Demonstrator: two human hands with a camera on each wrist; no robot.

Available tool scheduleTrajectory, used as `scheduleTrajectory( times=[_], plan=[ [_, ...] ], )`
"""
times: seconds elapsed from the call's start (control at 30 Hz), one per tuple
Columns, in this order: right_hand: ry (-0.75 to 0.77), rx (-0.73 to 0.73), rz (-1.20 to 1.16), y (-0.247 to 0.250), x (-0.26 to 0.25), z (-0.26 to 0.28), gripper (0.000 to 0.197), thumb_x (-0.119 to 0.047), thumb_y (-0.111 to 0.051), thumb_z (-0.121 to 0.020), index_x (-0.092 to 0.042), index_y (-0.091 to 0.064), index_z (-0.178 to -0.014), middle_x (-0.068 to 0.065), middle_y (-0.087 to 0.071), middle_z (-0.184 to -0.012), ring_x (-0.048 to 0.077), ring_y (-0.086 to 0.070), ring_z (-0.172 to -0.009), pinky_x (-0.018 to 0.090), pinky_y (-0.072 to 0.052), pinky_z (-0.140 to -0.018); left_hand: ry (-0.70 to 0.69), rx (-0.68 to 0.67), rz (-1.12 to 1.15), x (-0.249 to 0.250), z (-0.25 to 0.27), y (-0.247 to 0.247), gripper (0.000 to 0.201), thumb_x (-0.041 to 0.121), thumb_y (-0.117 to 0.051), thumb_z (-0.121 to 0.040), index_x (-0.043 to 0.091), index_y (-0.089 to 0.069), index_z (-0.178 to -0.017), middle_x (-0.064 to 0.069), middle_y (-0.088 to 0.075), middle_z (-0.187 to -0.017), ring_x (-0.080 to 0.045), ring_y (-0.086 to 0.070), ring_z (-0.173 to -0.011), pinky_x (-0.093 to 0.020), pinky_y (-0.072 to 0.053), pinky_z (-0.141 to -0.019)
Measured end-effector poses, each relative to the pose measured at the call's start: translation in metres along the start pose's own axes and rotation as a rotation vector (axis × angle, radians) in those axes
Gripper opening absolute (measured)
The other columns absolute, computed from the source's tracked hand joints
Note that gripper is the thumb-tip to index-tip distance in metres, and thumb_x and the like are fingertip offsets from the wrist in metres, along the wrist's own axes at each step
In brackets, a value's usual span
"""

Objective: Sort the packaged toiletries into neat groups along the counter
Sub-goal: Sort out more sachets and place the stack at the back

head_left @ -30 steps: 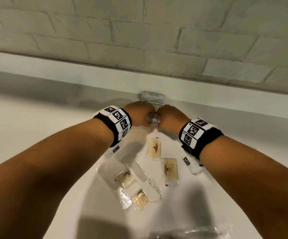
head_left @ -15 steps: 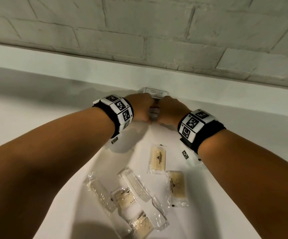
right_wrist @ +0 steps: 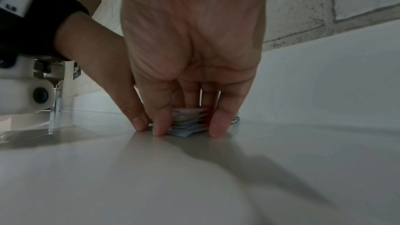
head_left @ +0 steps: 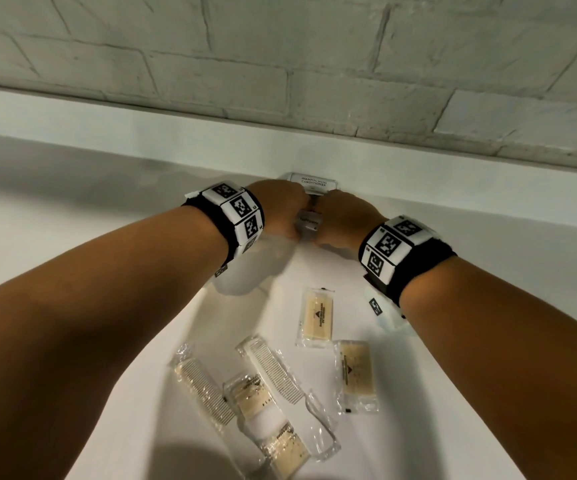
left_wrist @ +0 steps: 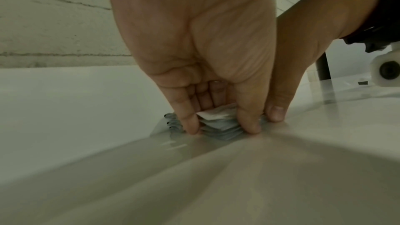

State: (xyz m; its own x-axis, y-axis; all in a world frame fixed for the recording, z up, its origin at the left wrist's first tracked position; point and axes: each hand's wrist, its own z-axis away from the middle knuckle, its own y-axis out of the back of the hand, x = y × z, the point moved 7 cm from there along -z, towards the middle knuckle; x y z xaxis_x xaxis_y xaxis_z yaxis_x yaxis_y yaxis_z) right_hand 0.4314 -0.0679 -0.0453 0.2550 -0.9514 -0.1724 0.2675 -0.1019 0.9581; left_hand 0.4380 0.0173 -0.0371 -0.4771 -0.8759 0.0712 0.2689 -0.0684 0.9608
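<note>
Two hands are set side by side at the back of the white counter [head_left: 55, 216], against the upstand below the brick wall [head_left: 280, 46]. A small stack of sachets [left_wrist: 218, 124] is pinched by the left hand [head_left: 280, 209] between thumb and fingers, fingertips resting on the counter. The same stack is gripped from its other side by the right hand [head_left: 344, 221], fingers curled round it. Nearer the viewer, two packaged combs [head_left: 273, 372] are seen lying beside four wrapped soap bars [head_left: 316, 315], scattered loosely.
</note>
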Motion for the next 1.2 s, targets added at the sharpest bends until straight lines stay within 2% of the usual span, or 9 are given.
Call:
scheduleTrajectory(
  times=[0.1, 0.23, 0.4, 0.57, 0.73, 0.87, 0.93, 1.03, 1.2],
  plan=[
    [0.006, -0.002, 0.019, 0.001, 0.000, 0.000, 0.040, -0.024, -0.066, -0.080, -0.007, -0.062, -0.116, 0.012, -0.063, -0.113, 0.029, -0.063, -0.101, 0.034, -0.051, -0.078, 0.001, -0.003, -0.037, -0.002, -0.003, 0.000, 0.036, 0.037, -0.071, -0.075, 0.009, -0.067, -0.097, -0.008, -0.067, -0.096, -0.029, -0.065, -0.085, -0.033, -0.049, -0.069],
    [0.009, -0.023, 0.046, -0.001, 0.000, -0.001, 0.035, -0.024, -0.067, -0.077, -0.007, -0.064, -0.108, 0.011, -0.062, -0.108, 0.028, -0.063, -0.095, 0.031, -0.049, -0.070, -0.007, -0.042, -0.067, 0.000, -0.005, -0.002, 0.024, 0.037, -0.068, -0.074, 0.015, -0.062, -0.080, -0.006, -0.066, -0.085, -0.027, -0.063, -0.076, -0.034, -0.049, -0.066],
    [0.007, -0.034, 0.058, -0.001, 0.000, -0.002, 0.044, -0.024, -0.066, -0.077, -0.009, -0.062, -0.118, 0.011, -0.060, -0.114, 0.029, -0.063, -0.099, 0.034, -0.054, -0.078, -0.010, -0.022, -0.042, -0.002, -0.004, -0.002, 0.024, 0.035, -0.071, -0.072, 0.016, -0.060, -0.083, -0.005, -0.065, -0.084, -0.026, -0.062, -0.077, -0.029, -0.042, -0.063],
    [0.013, -0.050, 0.080, -0.001, -0.001, -0.002, 0.038, -0.026, -0.064, -0.079, -0.008, -0.064, -0.113, 0.012, -0.060, -0.111, 0.028, -0.062, -0.098, 0.029, -0.047, -0.071, -0.026, -0.006, -0.049, -0.006, -0.003, -0.003, 0.029, 0.035, -0.069, -0.075, 0.012, -0.065, -0.091, -0.007, -0.067, -0.093, -0.028, -0.064, -0.085, -0.030, -0.045, -0.066],
    [0.011, -0.055, 0.057, 0.001, 0.001, -0.001, 0.040, -0.029, -0.069, -0.078, -0.007, -0.066, -0.111, 0.012, -0.061, -0.111, 0.027, -0.061, -0.098, 0.030, -0.048, -0.074, -0.041, -0.033, -0.059, -0.008, 0.000, -0.001, 0.025, 0.040, -0.065, -0.081, 0.016, -0.061, -0.085, -0.005, -0.065, -0.094, -0.025, -0.060, -0.088, -0.029, -0.042, -0.070],
    [0.005, -0.016, 0.024, 0.002, 0.003, 0.001, 0.040, -0.026, -0.070, -0.076, -0.007, -0.065, -0.111, 0.012, -0.062, -0.112, 0.027, -0.063, -0.098, 0.028, -0.047, -0.071, -0.024, -0.021, -0.002, -0.010, 0.001, -0.004, 0.033, 0.039, -0.064, -0.078, 0.024, -0.044, -0.057, 0.005, -0.051, -0.076, -0.027, -0.060, -0.084, -0.030, -0.040, -0.068],
    [0.008, -0.012, 0.023, 0.001, 0.003, 0.002, 0.040, -0.027, -0.071, -0.076, -0.008, -0.065, -0.111, 0.012, -0.061, -0.112, 0.028, -0.063, -0.097, 0.028, -0.047, -0.070, -0.018, 0.010, 0.020, -0.008, 0.002, -0.004, 0.023, 0.040, -0.069, -0.074, 0.019, -0.060, -0.073, 0.000, -0.061, -0.085, -0.028, -0.062, -0.087, -0.028, -0.042, -0.069],
    [0.006, -0.001, -0.006, 0.001, 0.004, 0.002, 0.046, -0.032, -0.074, -0.075, -0.010, -0.064, -0.114, 0.010, -0.059, -0.116, 0.027, -0.062, -0.102, 0.031, -0.049, -0.077, -0.018, 0.039, 0.087, -0.009, 0.003, -0.004, 0.045, 0.041, -0.076, -0.069, 0.017, -0.066, -0.105, -0.003, -0.068, -0.102, -0.025, -0.064, -0.093, -0.031, -0.049, -0.078],
    [-0.002, 0.003, -0.010, 0.001, 0.006, 0.001, 0.047, -0.033, -0.074, -0.074, -0.012, -0.063, -0.115, 0.011, -0.057, -0.120, 0.028, -0.060, -0.105, 0.032, -0.048, -0.079, -0.028, 0.074, 0.109, -0.009, 0.002, -0.003, 0.038, 0.037, -0.076, -0.070, 0.015, -0.065, -0.099, -0.001, -0.066, -0.093, -0.021, -0.061, -0.083, -0.027, -0.042, -0.069]
  ],
)
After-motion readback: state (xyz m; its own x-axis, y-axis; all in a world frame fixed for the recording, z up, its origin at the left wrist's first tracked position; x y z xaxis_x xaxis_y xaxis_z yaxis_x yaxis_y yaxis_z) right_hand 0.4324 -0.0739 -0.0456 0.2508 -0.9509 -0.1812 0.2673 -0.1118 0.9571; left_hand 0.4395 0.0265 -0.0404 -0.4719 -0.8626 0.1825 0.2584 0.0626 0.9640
